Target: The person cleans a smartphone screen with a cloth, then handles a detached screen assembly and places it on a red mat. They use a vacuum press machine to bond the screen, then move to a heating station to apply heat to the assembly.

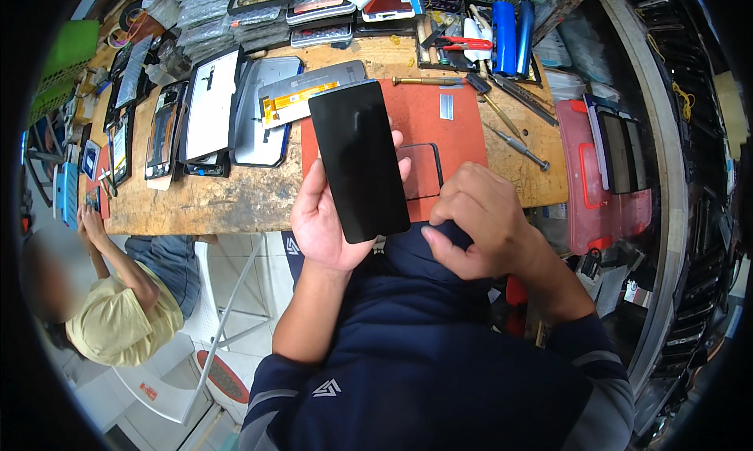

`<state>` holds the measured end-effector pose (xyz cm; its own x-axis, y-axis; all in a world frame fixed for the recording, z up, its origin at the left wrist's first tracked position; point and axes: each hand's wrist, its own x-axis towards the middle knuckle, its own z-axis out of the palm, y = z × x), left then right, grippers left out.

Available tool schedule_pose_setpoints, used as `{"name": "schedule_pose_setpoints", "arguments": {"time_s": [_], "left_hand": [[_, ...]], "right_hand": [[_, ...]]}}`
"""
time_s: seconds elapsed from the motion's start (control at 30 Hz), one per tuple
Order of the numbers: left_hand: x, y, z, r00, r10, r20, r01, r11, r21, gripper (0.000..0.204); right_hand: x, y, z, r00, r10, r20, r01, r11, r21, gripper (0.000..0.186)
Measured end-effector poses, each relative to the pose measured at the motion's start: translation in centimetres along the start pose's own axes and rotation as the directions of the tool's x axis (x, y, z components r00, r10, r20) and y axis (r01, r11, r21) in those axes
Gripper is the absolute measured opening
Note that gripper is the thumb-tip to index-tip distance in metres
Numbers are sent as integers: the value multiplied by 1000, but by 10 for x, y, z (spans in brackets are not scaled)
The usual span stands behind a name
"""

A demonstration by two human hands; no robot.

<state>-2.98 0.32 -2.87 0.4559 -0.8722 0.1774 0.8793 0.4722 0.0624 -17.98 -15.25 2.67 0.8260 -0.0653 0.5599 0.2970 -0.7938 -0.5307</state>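
In my left hand [325, 230] lies a black phone screen [357, 161], glossy and upright, held by its edges with the thumb on the left and fingertips showing on the right. My right hand [486, 220] hovers just right of it, apart from the screen, fingers curled in and thumb held away; I see nothing in its grip, though its fingertips are partly hidden. Behind the screen, a red work mat [463, 141] covers part of the bench. On the mat rests a thin dark phone frame or clear panel [423, 171]. A grey display panel with an orange ribbon cable [302, 98] lies left of the mat.
Screwdrivers [502, 110] and a small metal strip [446, 107] lie at the right. Blue cylinders [504, 39] and red-handled pliers [464, 43] stand behind. Phone parts [165, 129] and a white panel [210, 98] crowd the left. A person in yellow [118, 318] sits left.
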Motion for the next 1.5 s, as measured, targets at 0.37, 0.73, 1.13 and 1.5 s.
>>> {"name": "schedule_pose_setpoints", "arguments": {"time_s": [0.37, 0.73, 1.13, 1.5], "left_hand": [[-2, 0, 3, 999, 22, -33, -26, 990, -142, 66], [-4, 6, -8, 1000, 20, 14, -21, 998, 65, 64], [-5, 11, -12, 999, 26, -25, -24, 997, 75, 66], [-73, 66, 32, 996, 52, -69, 17, 662, 750, 116]], "right_hand": [[-10, 12, 3, 999, 53, 10, -52, 997, -56, 18], [-11, 17, 7, 995, 98, -23, -100, 990, -98, 17], [-15, 17, 8, 980, 199, 19, -194, 971, -141, 14], [-24, 21, -1, 936, 352, -19, -351, 930, -110, 11]]}}
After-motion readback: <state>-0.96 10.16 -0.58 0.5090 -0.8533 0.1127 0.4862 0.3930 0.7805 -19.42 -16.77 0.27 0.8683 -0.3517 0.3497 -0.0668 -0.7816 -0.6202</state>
